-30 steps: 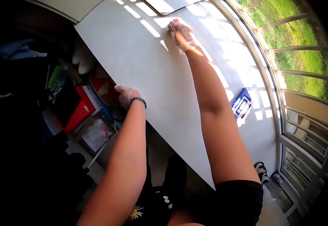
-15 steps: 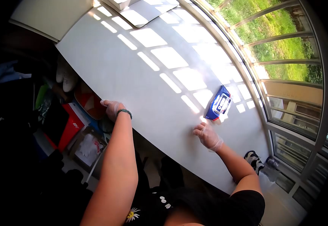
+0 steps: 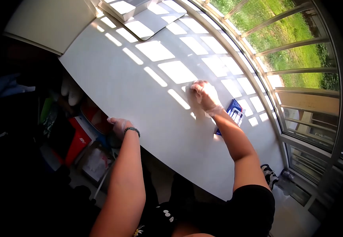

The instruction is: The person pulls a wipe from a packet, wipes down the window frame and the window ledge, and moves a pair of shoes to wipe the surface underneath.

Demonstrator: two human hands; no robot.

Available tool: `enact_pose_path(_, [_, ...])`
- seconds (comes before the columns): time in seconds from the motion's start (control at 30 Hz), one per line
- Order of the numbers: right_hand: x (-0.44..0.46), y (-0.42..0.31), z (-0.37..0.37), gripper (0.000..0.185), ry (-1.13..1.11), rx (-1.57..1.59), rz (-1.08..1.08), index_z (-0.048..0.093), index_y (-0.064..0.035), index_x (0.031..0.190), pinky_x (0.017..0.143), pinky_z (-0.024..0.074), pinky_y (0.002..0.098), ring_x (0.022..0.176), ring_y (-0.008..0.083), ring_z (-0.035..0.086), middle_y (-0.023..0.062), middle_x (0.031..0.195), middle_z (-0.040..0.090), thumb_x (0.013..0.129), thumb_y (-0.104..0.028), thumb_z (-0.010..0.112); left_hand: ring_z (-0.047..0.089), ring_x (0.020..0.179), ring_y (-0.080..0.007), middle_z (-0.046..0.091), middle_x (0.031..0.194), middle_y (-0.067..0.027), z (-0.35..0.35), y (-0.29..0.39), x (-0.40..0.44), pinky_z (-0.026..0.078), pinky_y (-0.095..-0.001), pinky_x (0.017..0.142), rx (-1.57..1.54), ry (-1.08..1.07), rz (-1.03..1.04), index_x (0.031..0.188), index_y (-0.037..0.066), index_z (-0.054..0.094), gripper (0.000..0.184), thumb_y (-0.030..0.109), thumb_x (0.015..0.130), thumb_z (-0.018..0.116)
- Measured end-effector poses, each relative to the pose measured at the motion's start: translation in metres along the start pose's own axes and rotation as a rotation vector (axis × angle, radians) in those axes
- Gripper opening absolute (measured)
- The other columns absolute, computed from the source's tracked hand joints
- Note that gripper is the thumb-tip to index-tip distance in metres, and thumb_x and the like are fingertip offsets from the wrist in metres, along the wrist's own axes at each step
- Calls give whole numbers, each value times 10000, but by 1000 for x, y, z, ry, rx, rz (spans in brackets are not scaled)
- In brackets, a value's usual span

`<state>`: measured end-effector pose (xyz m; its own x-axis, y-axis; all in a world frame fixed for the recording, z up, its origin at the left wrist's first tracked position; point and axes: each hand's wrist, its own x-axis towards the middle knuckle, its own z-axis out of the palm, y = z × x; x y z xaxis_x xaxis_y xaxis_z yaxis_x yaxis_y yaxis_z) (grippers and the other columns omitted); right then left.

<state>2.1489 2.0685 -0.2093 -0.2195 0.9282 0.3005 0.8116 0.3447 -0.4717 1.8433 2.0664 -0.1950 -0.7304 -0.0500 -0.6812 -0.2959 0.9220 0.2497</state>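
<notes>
Both my hands wear clear, thin plastic gloves. My left hand [image 3: 120, 126], with a dark bead bracelet at the wrist, is closed at the near edge of the white table [image 3: 104, 71]. Its fingertips curl over that edge. Out over the tabletop, my right hand [image 3: 205, 96] is closed and turned down, in the sunlit patches. What it holds, if anything, is hidden under the fingers. A blue wet-wipes packet [image 3: 234, 109] with a white lid lies to the right of this hand, partly covered by my right forearm.
A laptop-like flat grey panel [image 3: 155, 19] and a white box [image 3: 126, 10] stand at the far end. Barred windows [image 3: 289, 71] run along the right side. Below the left edge are a red box [image 3: 76, 140] and other clutter. A shoe [image 3: 269, 173] sits at lower right.
My right hand has moved up and away from me across the tabletop, from below the wipes packet to its left. The forearm now covers part of the packet. My left hand stays at the edge.
</notes>
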Motion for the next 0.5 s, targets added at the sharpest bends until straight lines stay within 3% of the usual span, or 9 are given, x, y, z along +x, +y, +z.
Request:
enact_pose_path(0.03, [-41, -42, -23, 226, -317, 92, 228, 633, -55, 892, 722, 511, 360, 875, 270, 593, 76, 944, 629, 744, 41, 491, 577, 1085, -366, 607, 1142, -245, 0, 0, -1, 412, -387, 995, 32, 46, 15, 1078, -109, 602, 896, 640, 914, 137])
enact_pose_path(0.17, [-147, -87, -43, 73, -613, 26, 116, 618, -73, 784, 728, 519, 349, 852, 247, 594, 53, 835, 593, 735, -37, 576, 618, 998, -385, 644, 1035, -258, 1, 1, 0, 470, -421, 921, 43, 80, 31, 957, -115, 641, 896, 618, 927, 126])
enact_pose_path(0.23, [-87, -65, -49, 167, -387, 209, 343, 631, -46, 762, 754, 510, 345, 874, 267, 607, 73, 846, 623, 711, 94, 556, 622, 986, -388, 645, 1019, -264, 1, -1, 4, 479, -429, 906, 45, 79, 27, 939, -117, 643, 898, 620, 926, 130])
enact_pose_path(0.3, [40, 16, -27, 84, 120, 400, 609, 639, -12, 805, 700, 508, 283, 779, 176, 637, 87, 830, 618, 766, 59, 618, 627, 966, -394, 646, 983, -278, 4, -2, 11, 496, -444, 870, 66, 112, 64, 916, -124, 642, 899, 627, 922, 147])
enact_pose_path(0.33, [79, 50, -14, 59, 386, 448, 444, 670, -25, 821, 669, 495, 251, 763, 115, 626, 38, 793, 629, 782, 10, 642, 627, 966, -394, 646, 983, -278, 7, -1, 12, 496, -444, 870, 58, 123, 63, 916, -124, 642, 899, 627, 922, 147])
enact_pose_path(0.37, [74, 80, 8, 96, 421, 454, 406, 691, -27, 858, 656, 494, 250, 705, 121, 619, 56, 781, 655, 813, -11, 608, 627, 962, -398, 646, 973, -282, 11, -4, 7, 499, -446, 862, 38, 128, 53, 913, -128, 640, 898, 630, 919, 159])
enact_pose_path(0.4, [142, 125, 25, 113, 550, 162, 659, 701, -21, 852, 632, 494, 253, 657, 119, 608, 75, 755, 670, 809, -3, 598, 627, 959, -402, 646, 963, -287, 9, -3, 12, 503, -449, 855, 7, 168, 49, 909, -133, 638, 898, 634, 917, 171])
enact_pose_path(0.43, [172, 113, 17, 147, 395, 208, 891, 708, -29, 842, 603, 491, 256, 622, 127, 606, 81, 725, 672, 812, 12, 570, 628, 952, -403, 646, 957, -288, 5, -3, 13, 504, -448, 853, 35, 200, 50, 896, -133, 639, 897, 636, 915, 178])
enact_pose_path(0.5, [203, 110, 51, 130, 520, 238, 910, 688, -19, 744, 568, 481, 336, 546, 221, 556, 99, 658, 625, 777, -33, 564, 629, 945, -405, 647, 959, -287, 9, -1, 15, 504, -444, 853, 100, 279, 54, 893, -130, 642, 898, 638, 914, 178])
